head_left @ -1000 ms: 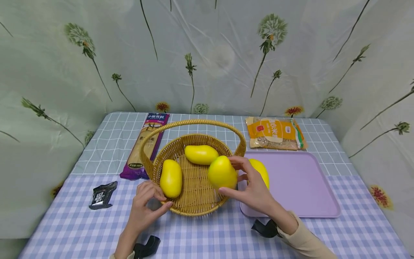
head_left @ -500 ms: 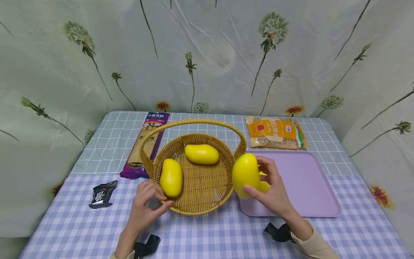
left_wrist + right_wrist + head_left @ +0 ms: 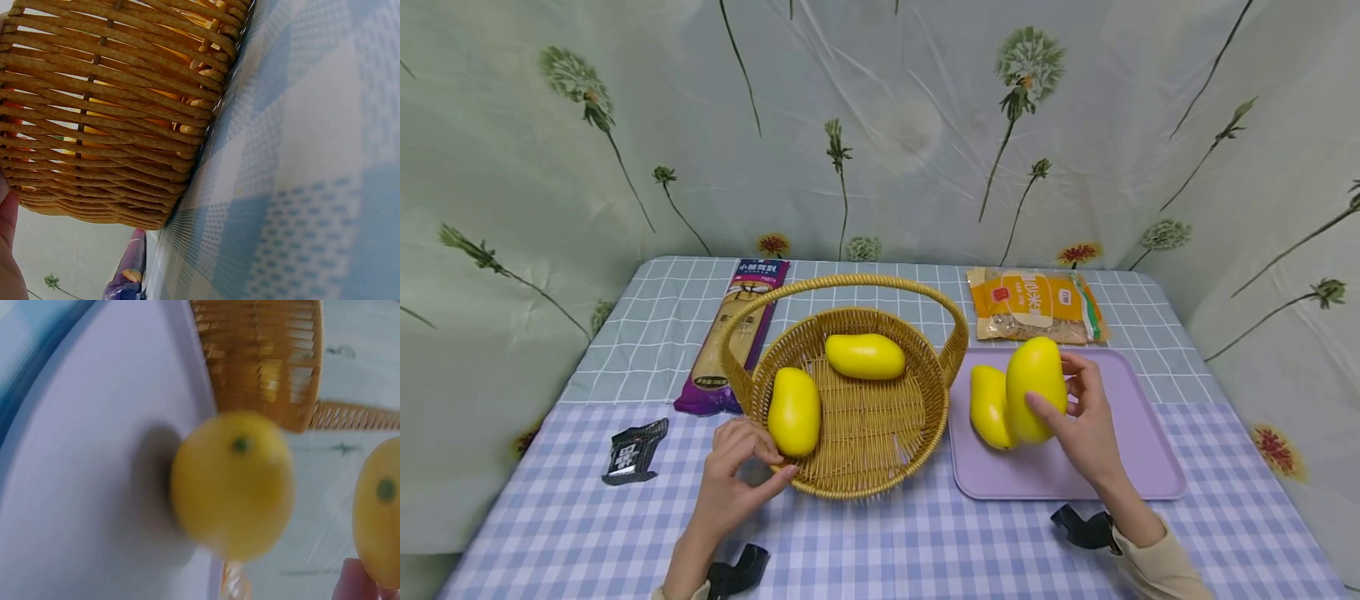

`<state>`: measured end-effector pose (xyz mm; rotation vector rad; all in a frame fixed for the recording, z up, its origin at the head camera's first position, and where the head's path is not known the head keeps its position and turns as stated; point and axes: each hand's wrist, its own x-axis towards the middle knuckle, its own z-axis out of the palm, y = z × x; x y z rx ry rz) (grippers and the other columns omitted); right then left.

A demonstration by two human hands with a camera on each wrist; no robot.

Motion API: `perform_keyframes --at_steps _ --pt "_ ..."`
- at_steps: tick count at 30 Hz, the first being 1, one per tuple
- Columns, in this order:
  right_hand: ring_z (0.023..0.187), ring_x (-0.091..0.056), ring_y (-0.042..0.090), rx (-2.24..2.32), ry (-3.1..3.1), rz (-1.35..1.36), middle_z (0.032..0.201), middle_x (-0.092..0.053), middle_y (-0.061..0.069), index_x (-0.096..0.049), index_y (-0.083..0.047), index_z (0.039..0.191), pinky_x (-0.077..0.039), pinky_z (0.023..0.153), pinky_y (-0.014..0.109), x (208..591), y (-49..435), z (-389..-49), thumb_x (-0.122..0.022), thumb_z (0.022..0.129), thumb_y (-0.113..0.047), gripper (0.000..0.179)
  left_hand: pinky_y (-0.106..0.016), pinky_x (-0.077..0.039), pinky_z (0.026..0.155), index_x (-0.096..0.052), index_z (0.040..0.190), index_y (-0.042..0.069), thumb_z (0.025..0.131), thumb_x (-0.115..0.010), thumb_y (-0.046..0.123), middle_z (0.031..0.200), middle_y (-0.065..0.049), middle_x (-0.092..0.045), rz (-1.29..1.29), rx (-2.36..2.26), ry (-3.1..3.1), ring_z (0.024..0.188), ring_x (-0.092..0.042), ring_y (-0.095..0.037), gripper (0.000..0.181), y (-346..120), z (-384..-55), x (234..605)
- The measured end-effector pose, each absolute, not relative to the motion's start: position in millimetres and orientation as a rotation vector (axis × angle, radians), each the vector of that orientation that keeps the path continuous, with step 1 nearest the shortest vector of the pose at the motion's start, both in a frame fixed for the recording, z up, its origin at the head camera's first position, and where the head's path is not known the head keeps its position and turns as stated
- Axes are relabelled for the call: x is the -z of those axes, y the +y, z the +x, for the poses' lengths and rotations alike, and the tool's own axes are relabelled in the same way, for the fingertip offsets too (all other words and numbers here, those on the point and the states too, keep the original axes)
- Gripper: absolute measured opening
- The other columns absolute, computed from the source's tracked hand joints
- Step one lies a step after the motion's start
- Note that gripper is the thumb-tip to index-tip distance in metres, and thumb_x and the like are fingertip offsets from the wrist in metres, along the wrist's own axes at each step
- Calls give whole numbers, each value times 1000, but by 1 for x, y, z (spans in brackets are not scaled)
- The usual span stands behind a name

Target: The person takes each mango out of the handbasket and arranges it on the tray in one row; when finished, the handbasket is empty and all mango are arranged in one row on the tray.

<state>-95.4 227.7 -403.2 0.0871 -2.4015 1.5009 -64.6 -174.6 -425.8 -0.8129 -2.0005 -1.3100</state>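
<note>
My right hand (image 3: 1092,427) holds a yellow mango (image 3: 1034,390) upright above the lilac tray (image 3: 1138,458), thumb on its near side and fingers on the right. A second mango (image 3: 988,407) lies on the tray's left part, just left of the held one; the right wrist view shows the lying mango (image 3: 231,484) apart from the raised mango (image 3: 378,512). At the wicker basket (image 3: 857,493), my left hand (image 3: 733,468) pinches the front-left rim. Inside the basket, one mango (image 3: 794,412) lies at the left and another mango (image 3: 866,357) at the back.
A tall arched handle (image 3: 850,281) spans the basket. Behind it to the left lies a purple pasta pack (image 3: 730,333). An orange grain bag (image 3: 1037,307) is behind the tray. A small black packet (image 3: 634,452) rests on the checked cloth (image 3: 880,550) at left.
My right hand has carried the mango rightward from over the basket to over the tray, uncovering the mango lying there. My left hand stays at the basket rim.
</note>
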Motion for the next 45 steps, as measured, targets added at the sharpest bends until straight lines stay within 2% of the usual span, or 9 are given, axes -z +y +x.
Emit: perform_keyframes --at_steps 9,18,24,30,39,45 --pt "82 -39 19 -1323 -2526 -102 107 -44 5 -37 -12 139 -35 64 24 413 251 -106 -69 86 -24 62 -30 -27 88 -57 69 9 82 -75 30 74 -1 -57 -808 1316 -2006 77 -49 -18 30 -175 -64 427" --pt "81 -40 21 -1243 -2604 -197 106 -47 12 -39 -11 138 -36 62 36 419 260 -111 -69 85 -37 66 -31 -27 89 -57 69 9 83 -74 30 74 -1 -57 -816 1316 -2001 77 -49 -18 30 -175 -64 427" --pt "82 -41 22 -1180 -2714 -228 106 -48 15 -37 -9 139 -38 60 37 422 264 -114 -65 85 -49 73 -32 -27 89 -57 69 9 83 -74 30 74 -1 -57 -815 1314 -2002 77 -49 -18 30 -175 -64 426" --pt "84 -42 29 -1177 -2797 -253 111 -46 20 -34 -6 141 -37 65 37 421 265 -117 -65 85 -48 76 -31 -27 88 -57 70 9 83 -75 29 74 -1 -57 -814 1306 -2012 76 -49 -18 30 -175 -63 425" --pt "82 -45 29 -1099 -2881 -226 108 -50 21 -36 -5 139 -37 63 35 425 267 -119 -62 87 -49 73 -31 -27 87 -57 69 9 82 -75 29 74 -1 -57 -812 1306 -2016 76 -49 -18 29 -175 -63 425" --pt "86 -48 32 -1080 -2941 -224 110 -51 23 -35 -4 139 -37 66 37 424 268 -120 -60 87 -52 76 -31 -27 87 -57 70 10 81 -76 28 74 -1 -57 -807 1312 -2016 76 -49 -18 28 -175 -63 426"
